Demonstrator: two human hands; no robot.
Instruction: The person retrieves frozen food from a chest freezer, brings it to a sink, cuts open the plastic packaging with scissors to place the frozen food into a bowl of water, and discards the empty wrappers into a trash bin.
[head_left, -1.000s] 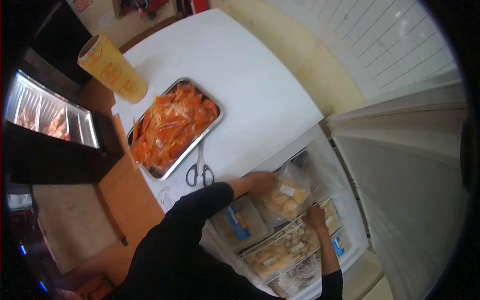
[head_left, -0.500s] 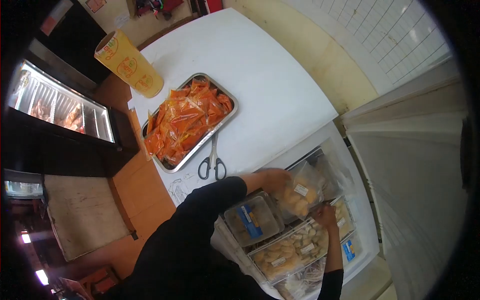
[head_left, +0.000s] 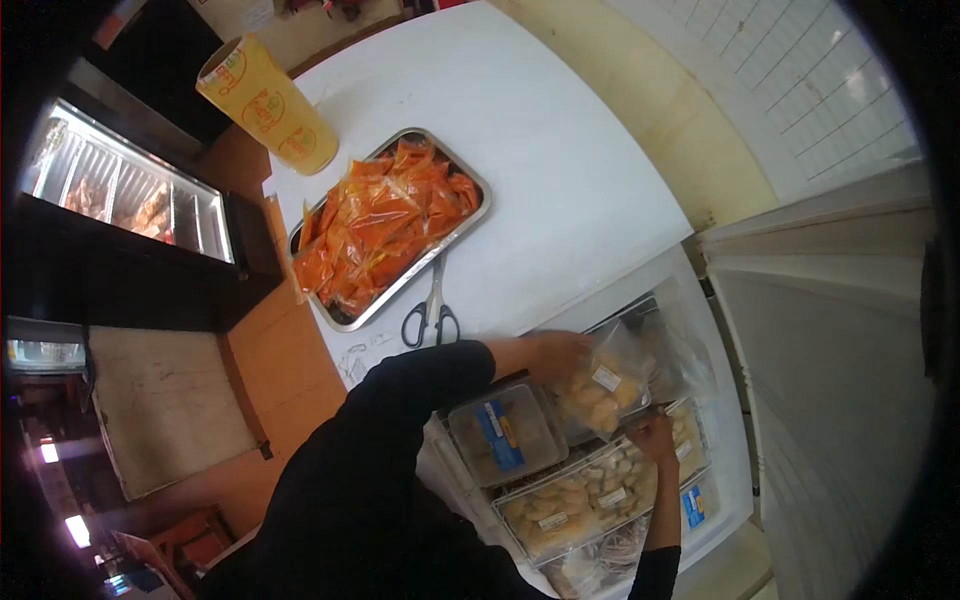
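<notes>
The left hand [head_left: 558, 355] reaches out near the right hand [head_left: 655, 437], whose fingers [head_left: 637, 430] curl.

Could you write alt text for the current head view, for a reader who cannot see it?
A person's left hand and right hand are at a clear labelled bag of tan food pieces in an open white chest freezer. On a white surface beside it, black-handled scissors lie by a metal tray heaped with orange packets, near a yellow tube.
</notes>
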